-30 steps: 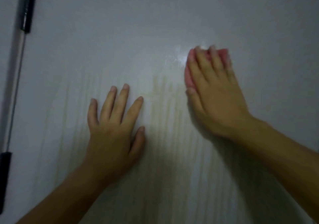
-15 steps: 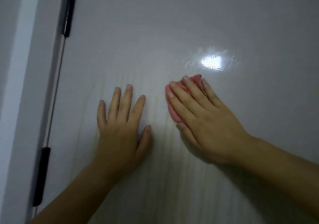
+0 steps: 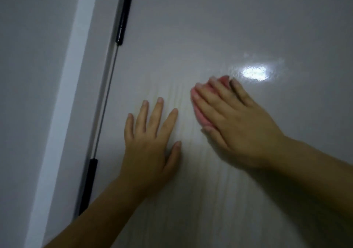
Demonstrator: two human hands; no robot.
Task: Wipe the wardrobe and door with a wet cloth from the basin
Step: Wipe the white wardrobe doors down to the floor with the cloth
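This is an indoor room of a home, seen from very close, though which room cannot be told. Filling most of the view is a tall, pale door panel with a faint wood-grain finish, smooth and glossy like fitted household furniture. Along its left edge runs a long slim pull handle, a thin metal rod between two black end pieces. Beside it stand a white frame strip and a plain grey wall. A lamp's glare shines on the panel.
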